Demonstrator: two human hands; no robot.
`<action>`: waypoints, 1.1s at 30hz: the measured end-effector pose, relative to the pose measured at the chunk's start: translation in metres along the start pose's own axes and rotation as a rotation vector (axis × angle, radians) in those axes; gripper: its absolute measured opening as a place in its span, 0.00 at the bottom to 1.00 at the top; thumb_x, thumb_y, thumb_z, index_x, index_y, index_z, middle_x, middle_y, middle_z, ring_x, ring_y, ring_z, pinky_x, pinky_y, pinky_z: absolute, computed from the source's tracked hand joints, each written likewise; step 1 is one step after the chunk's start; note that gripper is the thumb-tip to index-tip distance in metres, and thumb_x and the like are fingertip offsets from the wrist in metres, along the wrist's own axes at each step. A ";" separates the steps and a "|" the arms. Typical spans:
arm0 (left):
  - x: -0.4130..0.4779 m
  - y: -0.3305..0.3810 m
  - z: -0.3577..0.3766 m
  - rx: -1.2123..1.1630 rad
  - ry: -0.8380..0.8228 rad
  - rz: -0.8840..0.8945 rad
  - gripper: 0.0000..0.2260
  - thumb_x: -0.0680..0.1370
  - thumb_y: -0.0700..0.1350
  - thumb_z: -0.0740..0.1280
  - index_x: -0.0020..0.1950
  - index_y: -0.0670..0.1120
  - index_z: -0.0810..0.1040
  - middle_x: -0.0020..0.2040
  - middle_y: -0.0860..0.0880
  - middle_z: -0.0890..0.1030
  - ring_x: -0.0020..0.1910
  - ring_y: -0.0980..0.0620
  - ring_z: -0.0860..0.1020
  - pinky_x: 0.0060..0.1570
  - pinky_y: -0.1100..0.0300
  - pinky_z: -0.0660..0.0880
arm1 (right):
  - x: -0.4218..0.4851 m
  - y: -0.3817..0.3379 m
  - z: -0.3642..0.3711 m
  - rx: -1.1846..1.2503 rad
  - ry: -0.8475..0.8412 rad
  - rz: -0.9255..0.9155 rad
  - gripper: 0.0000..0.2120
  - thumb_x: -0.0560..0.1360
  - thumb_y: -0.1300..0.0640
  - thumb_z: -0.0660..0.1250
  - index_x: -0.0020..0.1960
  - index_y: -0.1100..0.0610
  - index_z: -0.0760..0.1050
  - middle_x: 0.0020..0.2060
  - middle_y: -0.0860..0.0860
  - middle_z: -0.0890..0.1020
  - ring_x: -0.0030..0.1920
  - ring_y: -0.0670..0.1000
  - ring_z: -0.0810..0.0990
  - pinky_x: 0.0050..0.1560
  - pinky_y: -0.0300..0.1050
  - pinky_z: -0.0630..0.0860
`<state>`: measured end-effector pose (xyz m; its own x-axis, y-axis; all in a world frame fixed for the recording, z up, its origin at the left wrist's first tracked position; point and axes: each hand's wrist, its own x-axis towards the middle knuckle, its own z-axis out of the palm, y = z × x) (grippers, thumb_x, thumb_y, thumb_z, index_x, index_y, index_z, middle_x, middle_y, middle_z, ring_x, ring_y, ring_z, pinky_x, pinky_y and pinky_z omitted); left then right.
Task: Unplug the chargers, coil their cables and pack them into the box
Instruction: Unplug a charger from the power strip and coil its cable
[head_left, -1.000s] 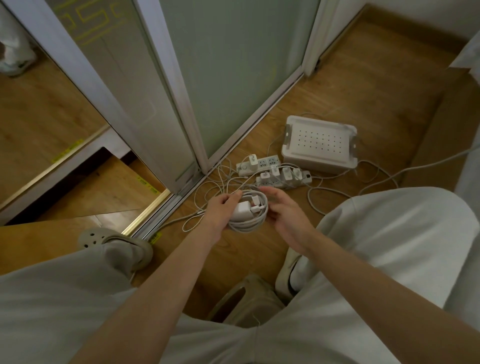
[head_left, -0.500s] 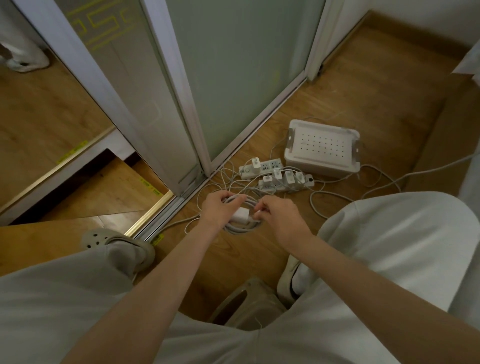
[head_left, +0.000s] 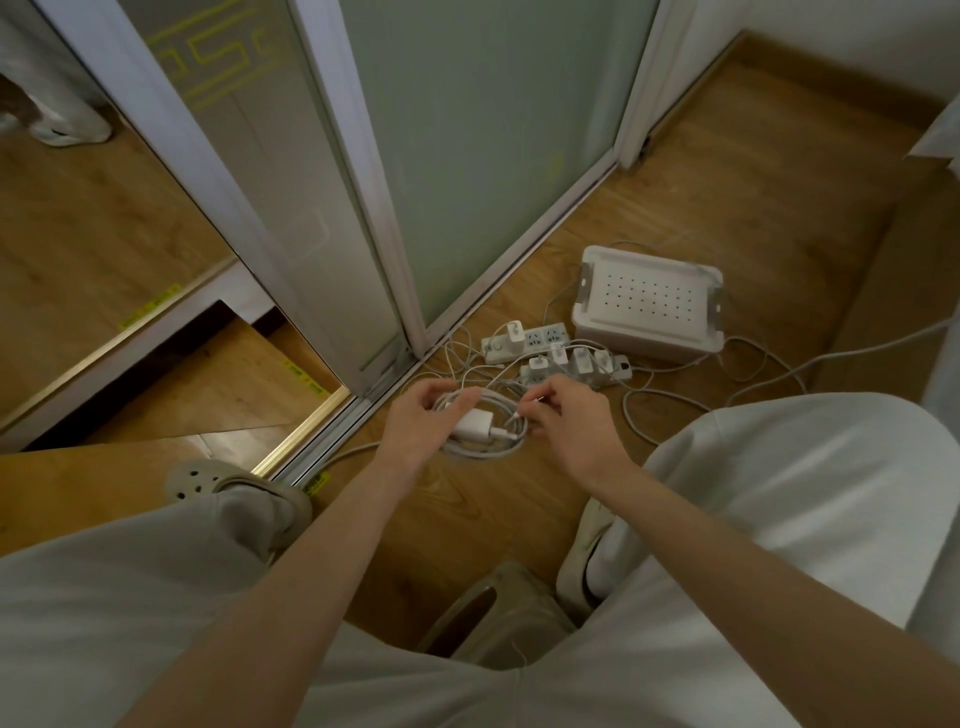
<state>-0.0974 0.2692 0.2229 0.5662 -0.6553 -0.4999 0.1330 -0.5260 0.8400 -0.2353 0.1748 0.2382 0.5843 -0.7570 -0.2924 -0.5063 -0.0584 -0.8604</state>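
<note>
As left hand (head_left: 415, 422) grips coil (head_left: 485, 451) — right (head_left: 571, 422) pinches connector (head_left: 515, 415).

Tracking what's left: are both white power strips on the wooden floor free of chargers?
No, one white charger sits in the farther white power strip, several more in the nearer power strip.
</note>
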 end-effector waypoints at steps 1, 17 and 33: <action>-0.001 0.000 0.002 -0.167 0.024 -0.064 0.19 0.73 0.48 0.70 0.61 0.47 0.72 0.56 0.47 0.77 0.52 0.49 0.78 0.52 0.53 0.78 | 0.001 -0.001 0.000 0.015 0.031 0.003 0.02 0.76 0.62 0.65 0.47 0.57 0.75 0.43 0.52 0.81 0.42 0.47 0.81 0.41 0.37 0.80; -0.010 0.007 0.015 -0.006 -0.110 0.127 0.29 0.68 0.40 0.76 0.66 0.55 0.71 0.57 0.54 0.77 0.55 0.54 0.76 0.49 0.57 0.79 | -0.015 -0.004 -0.016 -0.320 -0.120 -0.144 0.04 0.76 0.58 0.65 0.44 0.52 0.73 0.37 0.47 0.81 0.38 0.46 0.81 0.40 0.40 0.80; -0.021 0.016 0.009 -0.193 -0.235 0.064 0.29 0.69 0.37 0.73 0.68 0.51 0.70 0.60 0.49 0.77 0.58 0.49 0.76 0.52 0.51 0.79 | -0.012 -0.007 -0.008 -0.157 -0.076 0.021 0.20 0.77 0.55 0.63 0.67 0.58 0.65 0.60 0.51 0.74 0.55 0.47 0.75 0.48 0.30 0.71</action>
<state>-0.1146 0.2700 0.2454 0.3779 -0.8029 -0.4611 0.2676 -0.3820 0.8846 -0.2436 0.1793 0.2507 0.6155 -0.7083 -0.3456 -0.6084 -0.1484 -0.7796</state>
